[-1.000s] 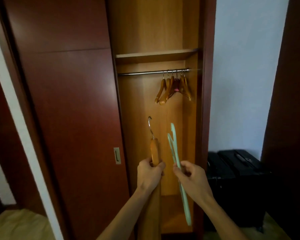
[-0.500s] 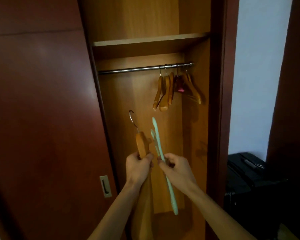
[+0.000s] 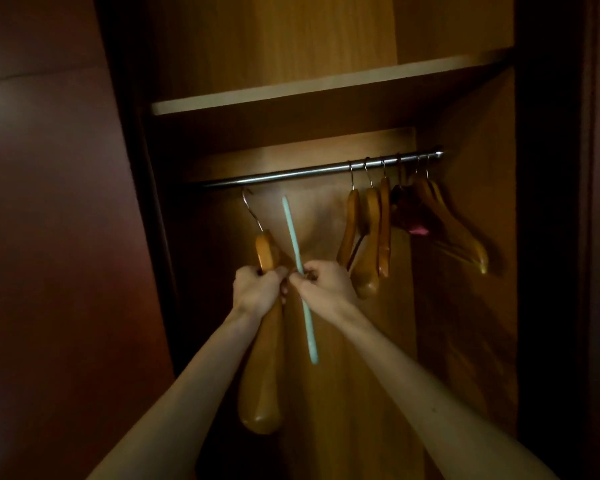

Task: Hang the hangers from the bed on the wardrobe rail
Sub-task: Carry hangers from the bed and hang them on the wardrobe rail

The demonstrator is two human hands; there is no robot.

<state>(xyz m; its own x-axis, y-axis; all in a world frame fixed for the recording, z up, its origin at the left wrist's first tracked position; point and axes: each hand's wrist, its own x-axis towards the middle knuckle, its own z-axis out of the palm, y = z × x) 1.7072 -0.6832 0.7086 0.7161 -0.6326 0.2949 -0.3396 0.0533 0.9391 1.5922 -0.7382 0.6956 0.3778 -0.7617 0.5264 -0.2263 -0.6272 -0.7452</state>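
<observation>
Left grip: closed on wooden hanger, hook just below rail.
Right grip: closed on mint plastic hanger, beside it.

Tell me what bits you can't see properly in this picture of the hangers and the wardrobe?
- Mint hanger, head view: seen edge-on, so its hook shape is unclear; the right hand covers its middle.
- Wooden hanger: the left hand hides its neck.
- Rail: its left end is lost in shadow.
- Hung hangers: overlapping and dim, so I can't count them; the pink thing is too dark to name.
</observation>
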